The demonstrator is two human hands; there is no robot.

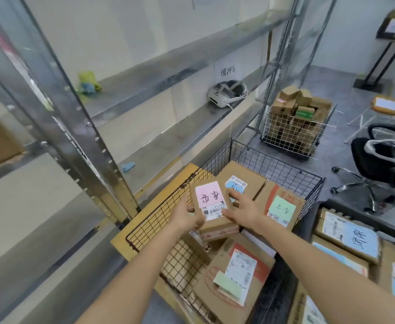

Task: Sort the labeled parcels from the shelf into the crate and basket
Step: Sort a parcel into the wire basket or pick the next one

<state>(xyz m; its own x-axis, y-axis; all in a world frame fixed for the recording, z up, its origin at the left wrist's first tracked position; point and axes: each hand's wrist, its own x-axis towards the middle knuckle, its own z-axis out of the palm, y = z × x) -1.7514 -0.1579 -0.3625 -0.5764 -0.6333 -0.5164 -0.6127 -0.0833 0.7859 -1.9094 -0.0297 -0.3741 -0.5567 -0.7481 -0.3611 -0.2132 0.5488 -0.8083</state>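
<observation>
Above the black wire basket (pixel 217 160), near the middle of the scene, a small cardboard parcel with a pink label (pixel 211 204) is held between both hands, apparently so that it can be lowered flat onto the boxes already stacked inside. The left hand (pixel 187 215) is placed at the parcel's left edge, its fingers curled under and around the side, while the right hand (pixel 239 210) is pressed against the right edge with its fingers wrapped over the top; the label is kept facing upward, probably so that the writing stays readable for sorting. Beneath it lie a parcel with a blue label (pixel 236 184), one with a green label (pixel 281 208) to the right, and a nearer box with a white slip (pixel 238 277). A dark crate (pixel 332 204) of blue-labelled parcels stands just beside the basket at the right. The metal shelf (pixel 163 141) at the left appears nearly cleared of parcels, holding only a white device (pixel 225 93).
</observation>
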